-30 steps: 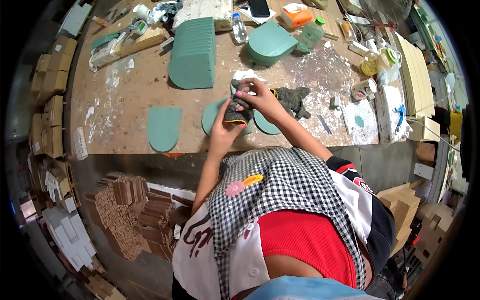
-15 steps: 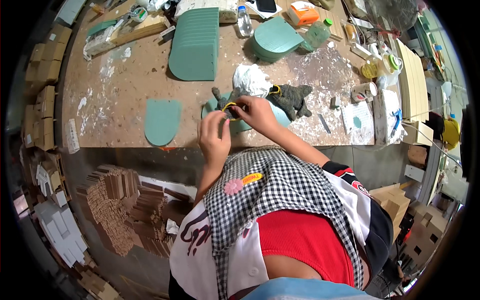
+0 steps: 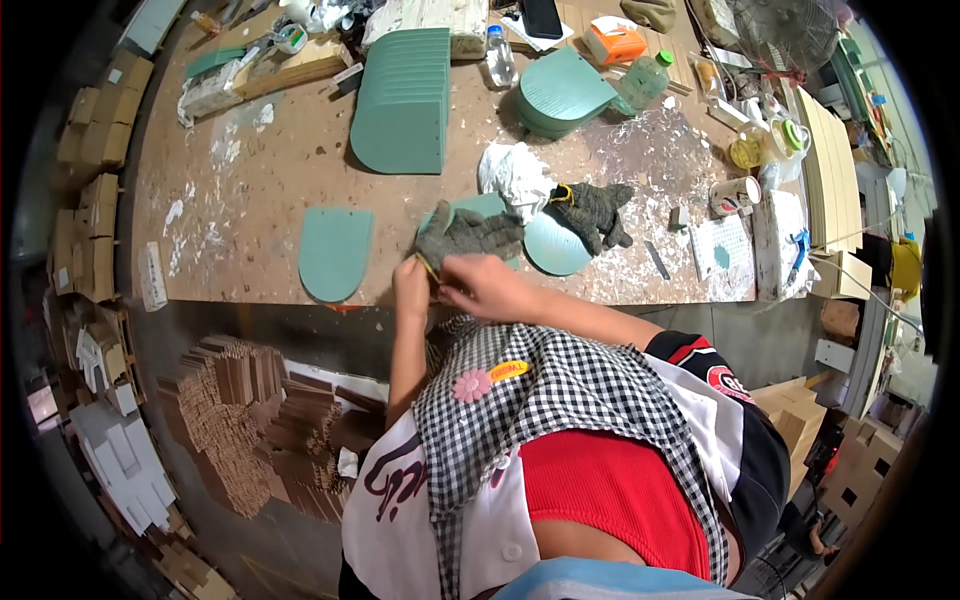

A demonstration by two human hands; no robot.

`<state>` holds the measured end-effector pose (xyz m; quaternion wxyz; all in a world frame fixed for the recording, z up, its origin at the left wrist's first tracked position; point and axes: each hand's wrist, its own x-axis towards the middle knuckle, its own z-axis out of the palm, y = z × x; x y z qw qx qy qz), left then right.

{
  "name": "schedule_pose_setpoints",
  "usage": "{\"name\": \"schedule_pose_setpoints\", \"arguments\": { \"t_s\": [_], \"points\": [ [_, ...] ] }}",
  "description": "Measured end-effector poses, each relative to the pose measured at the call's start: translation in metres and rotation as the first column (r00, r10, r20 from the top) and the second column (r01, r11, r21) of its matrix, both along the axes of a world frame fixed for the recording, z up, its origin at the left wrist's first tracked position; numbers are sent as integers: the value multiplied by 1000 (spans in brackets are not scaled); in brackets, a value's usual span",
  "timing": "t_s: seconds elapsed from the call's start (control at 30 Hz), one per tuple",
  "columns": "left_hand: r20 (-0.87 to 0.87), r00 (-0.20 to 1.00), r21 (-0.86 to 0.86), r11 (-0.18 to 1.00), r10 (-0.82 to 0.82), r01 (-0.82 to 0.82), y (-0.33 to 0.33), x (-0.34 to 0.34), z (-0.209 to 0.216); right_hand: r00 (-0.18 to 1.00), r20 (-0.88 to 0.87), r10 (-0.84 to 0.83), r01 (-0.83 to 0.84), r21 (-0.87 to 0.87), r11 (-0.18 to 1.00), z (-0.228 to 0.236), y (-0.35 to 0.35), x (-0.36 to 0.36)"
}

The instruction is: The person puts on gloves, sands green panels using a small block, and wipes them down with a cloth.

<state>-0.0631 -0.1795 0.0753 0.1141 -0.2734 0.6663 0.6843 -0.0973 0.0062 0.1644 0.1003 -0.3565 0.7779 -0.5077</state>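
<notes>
Free tabletop (image 3: 255,165) lies left of the green stack (image 3: 402,105); rightward, white cloth (image 3: 515,178) and 1 glove (image 3: 600,212) obstruct.

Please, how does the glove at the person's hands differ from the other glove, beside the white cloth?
The held glove has its cuff at the left hand and right hand; the other glove lies untouched by them. The held glove's cuff is at its lower left in the picture; the other glove's is at its upper left, beside the white cloth. Both are dark grey with yellow edging.
</notes>
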Motion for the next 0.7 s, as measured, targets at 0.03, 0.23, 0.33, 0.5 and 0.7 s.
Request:
{"name": "schedule_pose_setpoints", "arguments": {
  "t_s": [0.03, 0.23, 0.33, 0.5, 0.7],
  "points": [
    [25, 995, 240, 966, 98, -101, 0, -1, 13, 1000, -5, -9, 9, -4, 1000, -2, -3, 1],
    [183, 929, 646, 673, 320, -360, -19, 9, -28, 990, -117, 78, -58, 165, 985, -16, -16, 7],
    [149, 878, 502, 730, 456, -464, 12, 1, 12, 992, -47, 114, -109, 90, 990, -11, -17, 1],
    [143, 947, 612, 726, 289, -314, 18, -3, 3, 990, 12, 142, -141, -89, 986, -4, -19, -2],
    [179, 962, 663, 698, 204, -271, 16, -1, 6, 992, 45, 121, -118, -63, 991, 1, -16, -5]
  ]
}}
